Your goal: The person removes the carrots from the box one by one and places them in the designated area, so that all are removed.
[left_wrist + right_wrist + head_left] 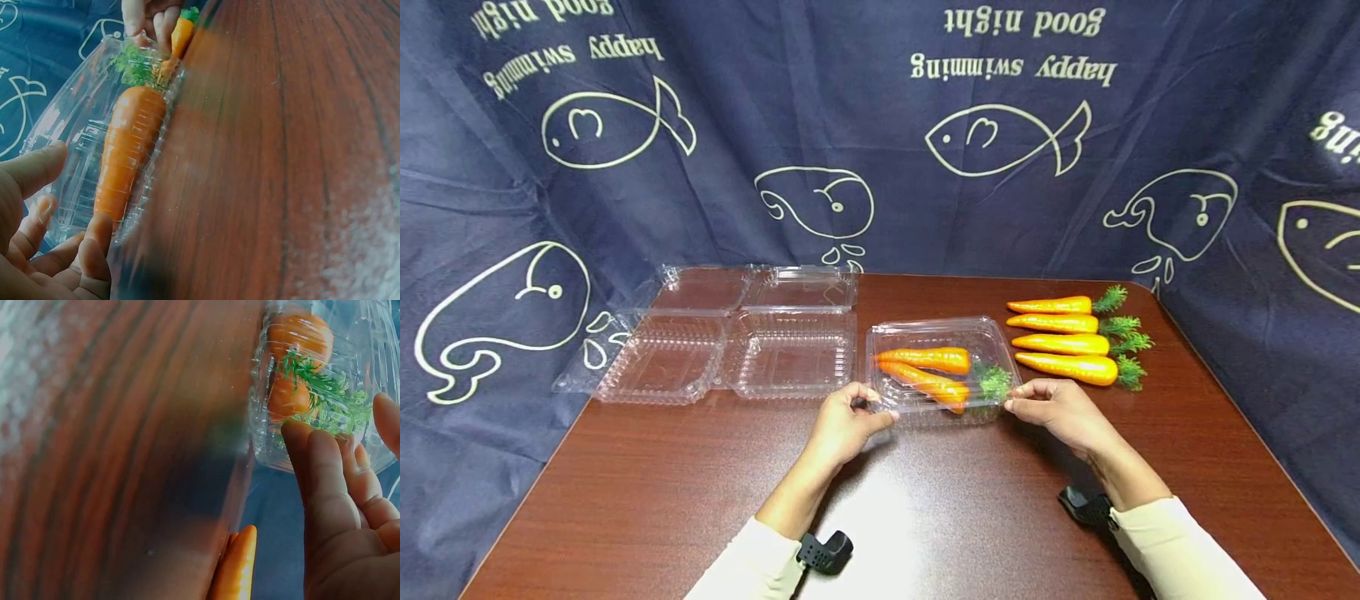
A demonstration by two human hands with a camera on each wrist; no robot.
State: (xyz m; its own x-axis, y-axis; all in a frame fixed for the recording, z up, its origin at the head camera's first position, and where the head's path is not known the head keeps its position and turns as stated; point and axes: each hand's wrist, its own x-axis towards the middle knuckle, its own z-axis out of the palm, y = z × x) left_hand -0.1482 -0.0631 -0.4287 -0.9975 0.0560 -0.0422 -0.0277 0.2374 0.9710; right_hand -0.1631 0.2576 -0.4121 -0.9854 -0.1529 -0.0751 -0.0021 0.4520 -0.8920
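A clear plastic clamshell box [940, 332] sits at mid-table with its lid lowered over two orange carrots [928, 383]. Their green tops [995, 382] lie toward the box's right end. At the front left corner, my left hand [842, 425] holds the rim, thumb in front and fingers at the side. My right hand [1063, 412] pinches the front right corner between thumb and fingers. The left wrist view shows a carrot [131, 150] through the ribbed wall, above my left fingertips. In the right wrist view, leafy greens [325, 394] press near the wall by my right fingers.
Two empty clamshell boxes [793, 354] stand with lids raised at the left, side by side. Several loose carrots [1063, 367] lie in a row at the right, tops pointing right. A dark blue curtain [880, 100] hangs behind the brown table [737, 467].
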